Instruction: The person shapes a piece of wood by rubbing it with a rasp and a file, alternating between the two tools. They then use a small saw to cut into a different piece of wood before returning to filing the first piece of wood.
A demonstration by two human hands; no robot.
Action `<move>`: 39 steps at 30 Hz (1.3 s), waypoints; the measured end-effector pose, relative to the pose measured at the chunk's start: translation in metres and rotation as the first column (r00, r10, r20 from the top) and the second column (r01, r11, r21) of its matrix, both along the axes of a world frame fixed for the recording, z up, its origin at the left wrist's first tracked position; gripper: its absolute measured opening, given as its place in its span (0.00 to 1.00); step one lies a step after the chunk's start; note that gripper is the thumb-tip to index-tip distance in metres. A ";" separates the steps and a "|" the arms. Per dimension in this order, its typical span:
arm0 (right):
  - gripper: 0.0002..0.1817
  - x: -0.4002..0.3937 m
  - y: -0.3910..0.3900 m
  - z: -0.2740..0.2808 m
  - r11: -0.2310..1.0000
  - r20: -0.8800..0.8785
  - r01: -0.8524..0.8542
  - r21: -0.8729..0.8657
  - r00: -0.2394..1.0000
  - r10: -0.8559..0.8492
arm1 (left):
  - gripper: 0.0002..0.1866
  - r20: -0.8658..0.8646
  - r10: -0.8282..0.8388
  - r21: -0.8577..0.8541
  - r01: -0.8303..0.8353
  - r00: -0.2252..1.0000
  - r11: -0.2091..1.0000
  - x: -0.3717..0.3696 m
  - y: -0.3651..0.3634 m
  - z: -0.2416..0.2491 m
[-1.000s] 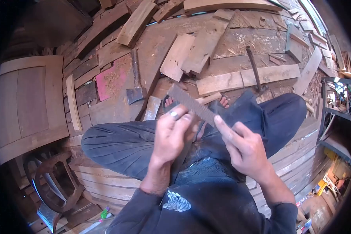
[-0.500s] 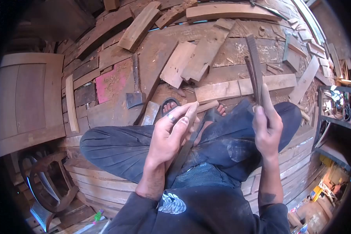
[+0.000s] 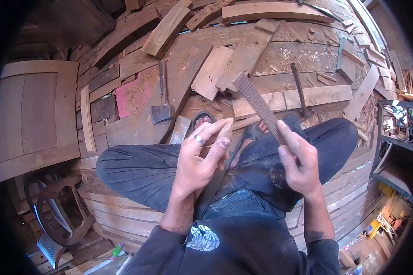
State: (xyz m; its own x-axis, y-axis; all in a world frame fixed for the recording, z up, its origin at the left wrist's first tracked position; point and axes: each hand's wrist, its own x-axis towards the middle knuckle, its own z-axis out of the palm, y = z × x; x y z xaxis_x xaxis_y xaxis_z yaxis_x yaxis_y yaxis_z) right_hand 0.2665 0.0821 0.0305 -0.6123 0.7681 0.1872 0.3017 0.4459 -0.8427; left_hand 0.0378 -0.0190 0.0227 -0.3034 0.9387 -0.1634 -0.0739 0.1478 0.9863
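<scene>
My left hand (image 3: pixel 198 160) is closed round a small pale wooden piece (image 3: pixel 226 130), whose pointed tip shows between thumb and fingers above my lap. A ring sits on one finger. My right hand (image 3: pixel 300 160) grips the lower end of a long flat rasp (image 3: pixel 260 106) with a rough, toothed face. The rasp slants up and to the left, and its far end lies over the end of a wooden block. It is apart from the wooden piece.
An axe (image 3: pixel 163 98) lies beyond my left knee. Beyond my feet are a long board (image 3: pixel 326 95), a thick plank (image 3: pixel 167 30) and a dark rod (image 3: pixel 298 87). A panelled door (image 3: pixel 36 117) is at the left, a cluttered shelf (image 3: pixel 397 142) at the right.
My right hand has moved left and slightly down, and the rasp has tilted from nearly upright to leaning left, its toothed face now showing. My left hand has barely moved.
</scene>
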 end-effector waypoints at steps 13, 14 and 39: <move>0.32 -0.004 -0.023 -0.008 0.988 0.082 -0.140 -0.067 0.986 0.146 | 0.16 0.280 0.077 -0.054 -0.065 0.957 0.996 -0.006 -0.003 0.002; 0.32 -0.011 -0.023 -0.006 0.990 0.056 -0.133 -0.047 0.989 0.136 | 0.16 0.197 0.012 -0.030 -0.007 0.980 1.000 -0.001 -0.002 0.001; 0.35 -0.002 -0.018 -0.021 0.992 0.051 -0.122 -0.033 0.991 0.123 | 0.17 -0.008 0.003 -0.049 -0.003 1.000 0.999 0.009 0.007 0.007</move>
State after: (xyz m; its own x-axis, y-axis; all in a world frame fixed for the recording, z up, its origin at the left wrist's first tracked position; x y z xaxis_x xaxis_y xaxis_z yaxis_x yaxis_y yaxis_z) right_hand 0.2642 0.0639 0.0095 -0.7107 0.6913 0.1301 0.2911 0.4573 -0.8403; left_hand 0.0466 -0.0121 0.0293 -0.3080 0.9287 -0.2067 -0.0663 0.1958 0.9784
